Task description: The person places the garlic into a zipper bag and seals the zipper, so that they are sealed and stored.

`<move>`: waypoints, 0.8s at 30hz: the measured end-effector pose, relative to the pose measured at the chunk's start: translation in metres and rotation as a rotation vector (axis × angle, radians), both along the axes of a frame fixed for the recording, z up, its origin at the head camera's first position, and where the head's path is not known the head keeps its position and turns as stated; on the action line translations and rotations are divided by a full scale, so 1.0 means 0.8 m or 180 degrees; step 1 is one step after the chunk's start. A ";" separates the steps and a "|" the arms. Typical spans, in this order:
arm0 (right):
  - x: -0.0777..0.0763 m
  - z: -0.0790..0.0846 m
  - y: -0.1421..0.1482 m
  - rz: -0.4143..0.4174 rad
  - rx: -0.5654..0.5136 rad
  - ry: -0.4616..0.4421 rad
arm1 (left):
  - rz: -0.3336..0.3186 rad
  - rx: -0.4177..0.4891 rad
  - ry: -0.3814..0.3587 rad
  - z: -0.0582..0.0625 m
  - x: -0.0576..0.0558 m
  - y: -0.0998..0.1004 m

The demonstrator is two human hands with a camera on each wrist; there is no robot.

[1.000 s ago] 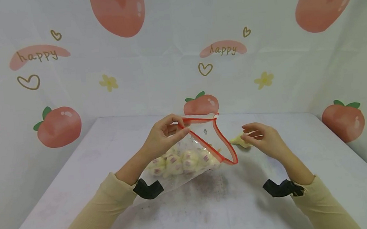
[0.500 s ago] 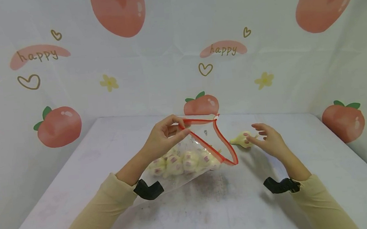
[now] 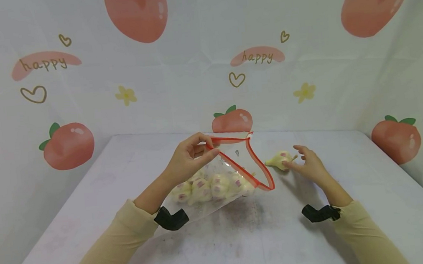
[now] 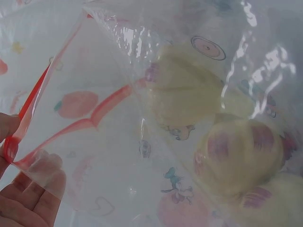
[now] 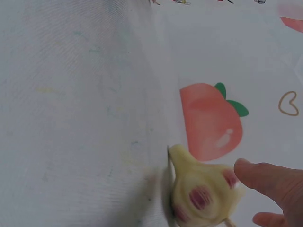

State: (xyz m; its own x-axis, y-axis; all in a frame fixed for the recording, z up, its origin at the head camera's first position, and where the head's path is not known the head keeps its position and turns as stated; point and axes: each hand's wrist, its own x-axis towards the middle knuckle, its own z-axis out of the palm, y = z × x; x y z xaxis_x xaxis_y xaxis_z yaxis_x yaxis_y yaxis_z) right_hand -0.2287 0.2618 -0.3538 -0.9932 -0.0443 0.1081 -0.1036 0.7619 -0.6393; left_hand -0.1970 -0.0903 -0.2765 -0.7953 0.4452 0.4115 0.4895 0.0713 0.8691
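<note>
My left hand (image 3: 189,157) pinches the rim of a clear zip bag (image 3: 261,167) with a red-edged mouth. The bag gapes toward the right, and several pale garlic bulbs (image 3: 220,185) with purple patches lie inside, large in the left wrist view as garlic bulbs (image 4: 241,156) behind the plastic. One loose garlic bulb (image 3: 280,160) lies on its side on the table, its neck pointing at the bag mouth. Beside its root end is my right hand (image 3: 310,167), fingers spread and nothing gripped. In the right wrist view, a fingertip overlaps the edge of this bulb (image 5: 201,198).
The white table (image 3: 266,236) has faint dark smudges in front of the bag. Behind it hangs a pale backdrop (image 3: 192,83) printed with peaches, hearts and flowers. A black strap (image 3: 171,218) sits on the left wrist, and another strap (image 3: 320,213) on the right.
The right hand has shifted right and slightly down off the loose garlic bulb, uncovering more of it. The left hand, the bag and the bulb have stayed in place.
</note>
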 end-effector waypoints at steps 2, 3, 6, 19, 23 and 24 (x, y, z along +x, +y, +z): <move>-0.002 -0.003 0.000 -0.0010 -0.0019 -0.0050 | 0.0002 0.0000 -0.0008 0.000 0.000 0.000; -0.002 -0.004 0.000 -0.0017 -0.0031 -0.0081 | 0.0004 -0.0003 -0.0009 -0.001 -0.001 0.000; -0.004 -0.006 -0.002 -0.0038 -0.0065 -0.0186 | 0.0008 -0.0003 -0.0018 0.000 0.000 0.001; -0.010 -0.019 -0.005 -0.0038 -0.0221 -0.0383 | -0.0021 0.0033 -0.0004 0.001 0.002 0.001; -0.011 -0.022 -0.007 -0.0029 -0.0234 -0.0350 | -0.0018 0.0035 -0.0037 -0.001 0.001 0.000; -0.011 -0.023 -0.008 -0.0023 -0.0238 -0.0342 | -0.0010 0.0023 -0.0036 -0.001 0.000 0.000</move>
State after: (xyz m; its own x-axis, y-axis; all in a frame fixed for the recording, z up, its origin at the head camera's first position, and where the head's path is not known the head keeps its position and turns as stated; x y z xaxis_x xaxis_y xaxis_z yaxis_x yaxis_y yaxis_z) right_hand -0.2375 0.2553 -0.3720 -0.9995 -0.0328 0.0038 -0.0260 0.7122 -0.7015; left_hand -0.1967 -0.0901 -0.2776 -0.7985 0.4448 0.4056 0.4798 0.0634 0.8751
